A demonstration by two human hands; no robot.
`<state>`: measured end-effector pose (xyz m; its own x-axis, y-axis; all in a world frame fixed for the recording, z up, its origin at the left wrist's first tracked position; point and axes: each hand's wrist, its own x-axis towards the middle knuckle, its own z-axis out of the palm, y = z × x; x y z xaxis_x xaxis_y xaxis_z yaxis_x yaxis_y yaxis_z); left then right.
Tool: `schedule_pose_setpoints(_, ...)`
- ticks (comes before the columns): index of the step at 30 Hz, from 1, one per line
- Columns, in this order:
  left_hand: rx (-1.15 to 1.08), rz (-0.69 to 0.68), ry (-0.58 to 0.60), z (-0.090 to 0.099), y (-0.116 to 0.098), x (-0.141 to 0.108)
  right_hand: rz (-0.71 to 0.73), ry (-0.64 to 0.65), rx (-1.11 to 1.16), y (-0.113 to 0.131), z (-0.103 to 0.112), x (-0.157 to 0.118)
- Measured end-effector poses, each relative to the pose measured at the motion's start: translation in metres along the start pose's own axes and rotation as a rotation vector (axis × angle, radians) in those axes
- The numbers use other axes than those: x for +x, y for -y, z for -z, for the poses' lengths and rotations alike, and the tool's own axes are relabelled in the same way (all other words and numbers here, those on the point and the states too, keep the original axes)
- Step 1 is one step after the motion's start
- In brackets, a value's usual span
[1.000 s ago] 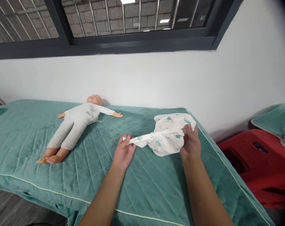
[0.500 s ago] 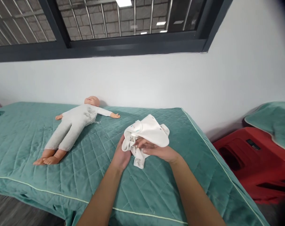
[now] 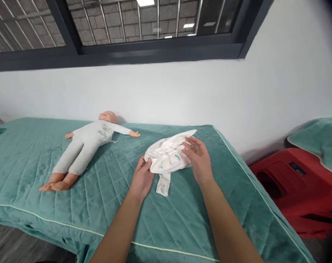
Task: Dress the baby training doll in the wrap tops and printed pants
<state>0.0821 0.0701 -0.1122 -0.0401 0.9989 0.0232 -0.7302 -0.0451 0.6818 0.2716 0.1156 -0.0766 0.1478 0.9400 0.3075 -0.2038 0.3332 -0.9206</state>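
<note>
A white printed cloth garment (image 3: 170, 155) is bunched up over the green quilted cover, with one narrow end hanging down toward me. My left hand (image 3: 143, 177) pinches its left edge between thumb and fingers. At the garment's right side, my right hand (image 3: 200, 157) has its fingers bent against the upper right part, gripping the fabric there. A doll (image 3: 86, 140) in a pale grey body suit lies on its back to the left, its head near the wall and its bare feet toward the front edge.
The green quilted cover (image 3: 111, 204) has a light piped edge. At the right stands a red plastic object (image 3: 297, 190) with a green cloth (image 3: 319, 140) over it. Behind are a white wall and a dark-framed window (image 3: 155, 51) with bars.
My right hand has come out from under the garment's fold and moved right and up to its outer edge. The garment has been turned and spread, showing more print. My left hand stays nearly in place.
</note>
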Motion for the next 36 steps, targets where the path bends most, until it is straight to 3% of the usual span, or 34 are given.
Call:
schedule_pose_setpoints(3, -0.183, 0.088, 0.028, 0.003, -0.009, -0.002, 0.074, -0.030, -0.174, -0.007, 0.005, 0.003)
schedule_pose_setpoints(8, -0.347, 0.116, -0.095, 0.007, -0.015, -0.003, 0.008, 0.213, -0.463, -0.006, 0.004, -0.005)
schedule_pose_setpoints(12, -0.393, 0.099, -0.126, 0.007, -0.016, 0.000, -0.025, 0.348, -0.534, 0.009, -0.001, -0.012)
schedule_pose_setpoints(15, -0.392, 0.054, -0.110, 0.011, -0.015, 0.003, -0.157, 0.595, -0.490, 0.023, 0.002, -0.017)
schedule_pose_setpoints(19, -0.367, 0.047, -0.133, 0.018, -0.014, 0.005, -0.473, 1.064, -0.353, 0.036, 0.022, -0.019)
schedule_pose_setpoints(21, -0.380, 0.066, -0.167, 0.018, -0.015, 0.004, -0.513, 1.149, -0.151, 0.036, 0.034, -0.020)
schedule_pose_setpoints(22, -0.397, 0.082, -0.186, 0.016, -0.015, 0.004, -0.456, 1.096, -0.013, 0.036, 0.039, -0.019)
schedule_pose_setpoints(24, -0.433, 0.109, -0.214, 0.012, -0.016, 0.002, -0.245, 0.814, 0.212, 0.033, 0.041, -0.017)
schedule_pose_setpoints(26, -0.437, 0.111, -0.207, 0.007, -0.016, 0.000, -0.046, 0.510, 0.233, 0.029, 0.032, -0.015)
schedule_pose_setpoints(27, -0.427, 0.104, -0.196, 0.006, -0.016, -0.001, 0.009, 0.433, 0.145, 0.026, 0.025, -0.014)
schedule_pose_setpoints(29, -0.411, 0.102, -0.176, 0.005, -0.015, -0.002, 0.081, 0.430, -0.168, 0.021, 0.009, -0.014)
schedule_pose_setpoints(32, -0.416, 0.133, -0.185, 0.010, -0.016, -0.001, 0.212, 0.564, -0.623, 0.014, -0.006, -0.016)
schedule_pose_setpoints(34, -0.442, 0.112, -0.197, 0.016, -0.018, 0.002, 0.289, 0.563, -0.695, 0.013, -0.005, -0.018)
schedule_pose_setpoints(36, -0.483, 0.054, -0.180, 0.022, -0.021, 0.006, 0.308, 0.504, -0.583, 0.014, 0.004, -0.018)
